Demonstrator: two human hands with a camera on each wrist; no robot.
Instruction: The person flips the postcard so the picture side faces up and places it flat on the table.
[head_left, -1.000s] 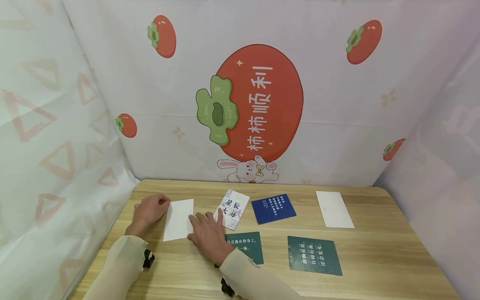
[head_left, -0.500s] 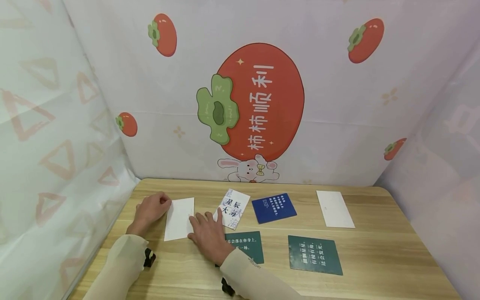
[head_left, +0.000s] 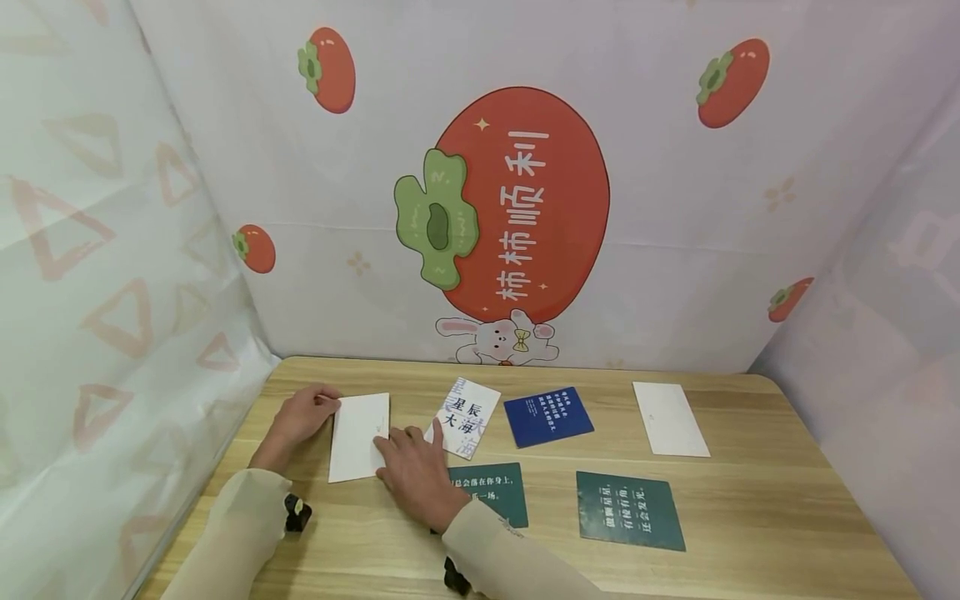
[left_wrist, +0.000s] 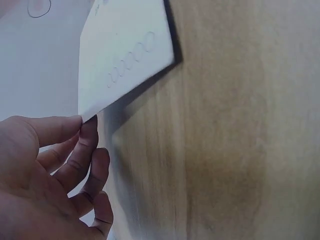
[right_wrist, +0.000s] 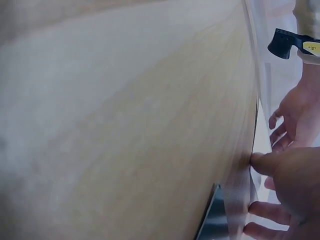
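Worktop (head_left: 795, 500) carried six flat cards, spread with gaps. Clock directions, head view: centred on the white card (head_left: 358, 437) between the hands, 12 being the far side. White card sat toward the worktop's 9 o'clock edge, long sides running roughly 12 to 6.

Left hand (head_left: 300, 417), at 10 o'clock: thumb (left_wrist: 55, 130) and index finger (left_wrist: 89, 135) narrowed to a pinch on one corner, remaining fingers loosely curled below. Shadow (left_wrist: 125, 112) beneath the card suggested this side was held slightly off the wood, probably so a fingertip could fit underneath. Corner grip also left the row of printed ovals (left_wrist: 131, 59) uncovered.

Right hand (head_left: 422, 473), at 4 o'clock: thumb and index finger at the card's 3 o'clock edge, judged a narrow pinch from the right wrist view; remaining fingers spread beyond it. Opposed holds likely kept the card from turning.

Surroundings: lettered card (head_left: 465, 419) at 3 o'clock, just beside the right hand; whether the little finger touched it could not be told. Blue card (head_left: 549, 417) farther out at 3. Near green card (head_left: 495, 492) at 4, partly hidden by the right hand; far green card (head_left: 630, 510) between 3 and 4. Second white card (head_left: 671, 419) at 3, well apart. Spacing presumably left each edge reachable.
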